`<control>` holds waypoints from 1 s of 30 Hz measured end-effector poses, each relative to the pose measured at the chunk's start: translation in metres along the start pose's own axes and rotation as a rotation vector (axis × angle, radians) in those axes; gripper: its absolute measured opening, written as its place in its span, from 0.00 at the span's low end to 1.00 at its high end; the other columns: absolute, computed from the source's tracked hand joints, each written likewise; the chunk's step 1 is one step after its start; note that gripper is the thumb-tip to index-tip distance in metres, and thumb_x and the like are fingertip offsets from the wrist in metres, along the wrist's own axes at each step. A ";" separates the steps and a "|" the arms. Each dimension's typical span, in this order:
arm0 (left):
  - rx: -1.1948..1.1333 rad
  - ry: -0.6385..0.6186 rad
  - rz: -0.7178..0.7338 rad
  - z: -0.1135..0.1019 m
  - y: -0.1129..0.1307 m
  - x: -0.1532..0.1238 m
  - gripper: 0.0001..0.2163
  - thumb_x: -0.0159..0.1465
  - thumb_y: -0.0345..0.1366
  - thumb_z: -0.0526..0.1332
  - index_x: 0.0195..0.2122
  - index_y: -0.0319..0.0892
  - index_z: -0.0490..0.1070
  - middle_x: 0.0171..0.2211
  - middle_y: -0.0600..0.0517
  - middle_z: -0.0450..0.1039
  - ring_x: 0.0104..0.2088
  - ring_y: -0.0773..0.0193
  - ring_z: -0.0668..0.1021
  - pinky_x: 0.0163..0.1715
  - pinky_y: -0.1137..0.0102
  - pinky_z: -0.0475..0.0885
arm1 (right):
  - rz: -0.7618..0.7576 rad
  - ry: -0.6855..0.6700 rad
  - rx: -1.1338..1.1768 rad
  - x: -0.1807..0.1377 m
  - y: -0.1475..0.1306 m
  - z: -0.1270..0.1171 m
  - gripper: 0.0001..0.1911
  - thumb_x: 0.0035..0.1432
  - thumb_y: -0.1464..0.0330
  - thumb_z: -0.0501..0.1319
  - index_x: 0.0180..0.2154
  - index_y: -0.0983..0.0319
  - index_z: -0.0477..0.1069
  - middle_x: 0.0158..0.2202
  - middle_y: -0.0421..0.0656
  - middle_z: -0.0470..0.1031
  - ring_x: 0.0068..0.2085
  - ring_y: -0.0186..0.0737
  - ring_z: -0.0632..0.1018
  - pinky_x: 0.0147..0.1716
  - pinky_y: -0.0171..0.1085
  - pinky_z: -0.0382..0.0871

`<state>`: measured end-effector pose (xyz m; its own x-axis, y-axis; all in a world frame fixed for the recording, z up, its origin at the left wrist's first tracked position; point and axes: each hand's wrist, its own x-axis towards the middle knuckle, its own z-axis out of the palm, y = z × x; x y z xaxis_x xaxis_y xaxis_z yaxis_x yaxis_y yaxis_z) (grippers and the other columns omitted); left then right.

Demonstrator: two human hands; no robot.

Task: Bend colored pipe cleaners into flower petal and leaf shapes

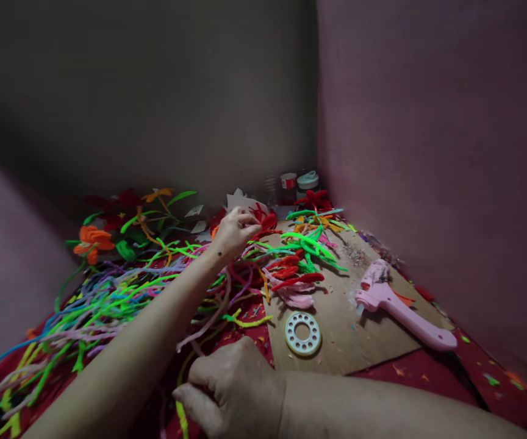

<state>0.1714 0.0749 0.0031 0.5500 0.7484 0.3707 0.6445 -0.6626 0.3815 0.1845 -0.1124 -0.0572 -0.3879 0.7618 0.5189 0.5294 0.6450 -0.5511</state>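
My left hand (236,233) reaches far forward over the pile, thumb and fingers pinched together at a red pipe-cleaner piece (268,221). Whether it grips that piece is hard to make out. Close to me, my right hand (238,390) is curled closed, its fingers mostly hidden from view. A yellow pipe cleaner (182,414) runs beside its thumb, and a pale one ends near its knuckles. Under and left of my left forearm lies a tangled heap of green, purple, pink, blue and yellow pipe cleaners (108,299).
A brown board (336,341) carries a pink hot glue gun (410,320), a white ring-shaped spool (303,333) and green pipe-cleaner pieces (311,247). Pipe-cleaner flowers (93,242) lie at the back left. A lidded jar (308,183) stands at the back, near the walls.
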 end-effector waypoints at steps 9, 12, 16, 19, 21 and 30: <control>-0.148 -0.574 -0.028 0.010 0.037 -0.021 0.09 0.45 0.38 0.64 0.24 0.38 0.70 0.19 0.57 0.65 0.21 0.70 0.67 0.20 0.76 0.57 | 0.031 -0.056 -0.026 0.000 -0.004 -0.004 0.16 0.55 0.61 0.53 0.20 0.62 0.65 0.20 0.40 0.74 0.24 0.36 0.77 0.21 0.30 0.59; -0.099 -0.618 -0.039 0.010 0.041 -0.020 0.09 0.44 0.37 0.65 0.24 0.38 0.69 0.20 0.57 0.65 0.23 0.69 0.66 0.20 0.76 0.56 | 0.032 -0.048 -0.021 0.001 -0.003 -0.004 0.16 0.56 0.60 0.53 0.21 0.62 0.66 0.21 0.39 0.75 0.25 0.36 0.77 0.21 0.31 0.60; -0.070 -0.614 -0.066 0.014 0.041 -0.020 0.08 0.43 0.36 0.66 0.20 0.39 0.69 0.15 0.58 0.61 0.21 0.69 0.64 0.20 0.75 0.53 | 0.032 -0.044 -0.016 0.001 -0.002 -0.004 0.16 0.55 0.61 0.53 0.21 0.62 0.66 0.21 0.39 0.74 0.25 0.36 0.76 0.22 0.31 0.60; -0.119 -0.612 -0.091 0.019 0.038 -0.023 0.09 0.43 0.37 0.66 0.18 0.39 0.68 0.12 0.58 0.60 0.19 0.69 0.64 0.19 0.75 0.53 | 0.019 -0.028 -0.013 0.000 -0.002 -0.003 0.16 0.55 0.61 0.53 0.21 0.62 0.65 0.20 0.39 0.74 0.25 0.35 0.76 0.21 0.30 0.60; -0.164 -0.599 -0.117 0.022 0.035 -0.025 0.08 0.45 0.38 0.65 0.18 0.39 0.69 0.12 0.58 0.61 0.18 0.69 0.65 0.19 0.75 0.54 | 0.012 -0.013 -0.014 -0.001 -0.002 -0.002 0.16 0.56 0.61 0.53 0.21 0.62 0.65 0.20 0.39 0.74 0.25 0.35 0.76 0.21 0.30 0.59; -0.327 -0.458 -0.219 0.012 0.027 -0.018 0.12 0.48 0.42 0.61 0.27 0.37 0.71 0.14 0.59 0.58 0.15 0.74 0.60 0.16 0.76 0.52 | 0.027 -0.049 -0.015 0.000 -0.001 -0.002 0.16 0.56 0.61 0.53 0.21 0.62 0.66 0.21 0.40 0.75 0.26 0.36 0.77 0.21 0.30 0.60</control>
<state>0.1851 0.0438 -0.0041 0.6423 0.7569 -0.1204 0.6118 -0.4117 0.6754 0.1855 -0.1137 -0.0552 -0.4093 0.7814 0.4710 0.5512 0.6231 -0.5548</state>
